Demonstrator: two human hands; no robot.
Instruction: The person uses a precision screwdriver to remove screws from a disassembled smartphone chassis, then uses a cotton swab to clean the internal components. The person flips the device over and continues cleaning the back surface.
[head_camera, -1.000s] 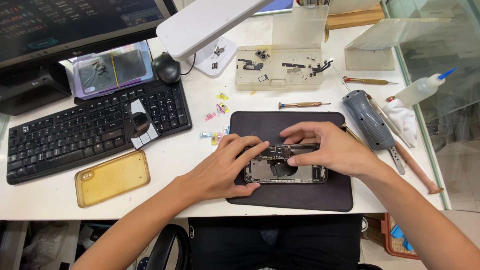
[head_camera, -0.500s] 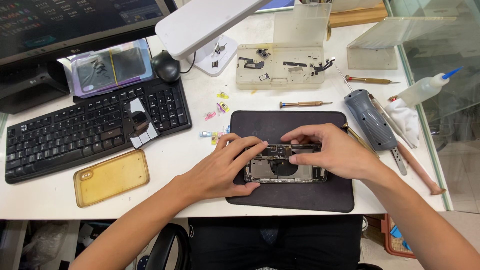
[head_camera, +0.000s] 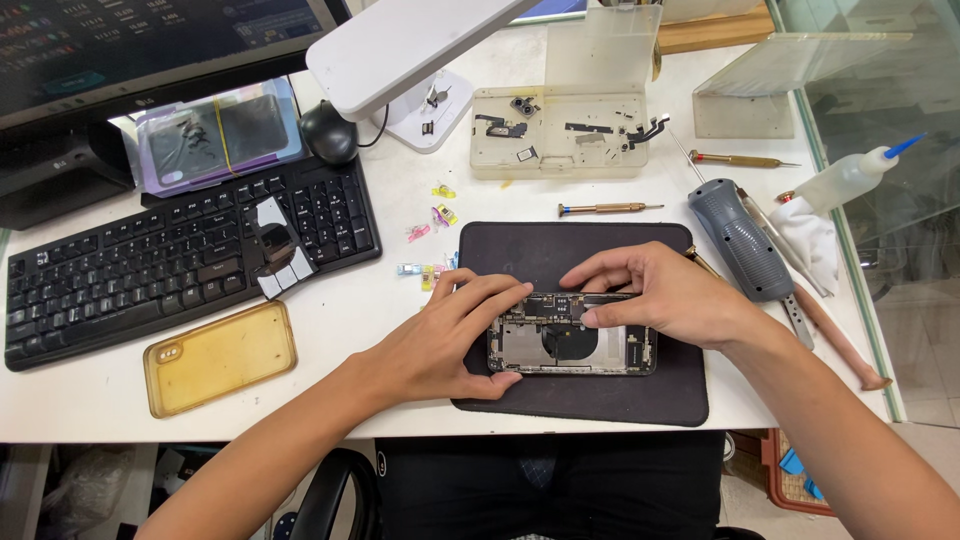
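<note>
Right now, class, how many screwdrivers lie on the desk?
2: one screwdriver just above the dark mat, another farther right near the squeeze bottle. Others may be hidden.

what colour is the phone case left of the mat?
Translucent amber-yellow. The phone case lies flat on the white desk below the keyboard; head view shows it clearly.

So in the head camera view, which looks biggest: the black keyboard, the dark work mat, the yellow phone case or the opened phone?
1. black keyboard
2. dark work mat, clearly smaller
3. and 4. yellow phone case and opened phone: look alike, hands cover the phone's ends, so unranked.
</note>
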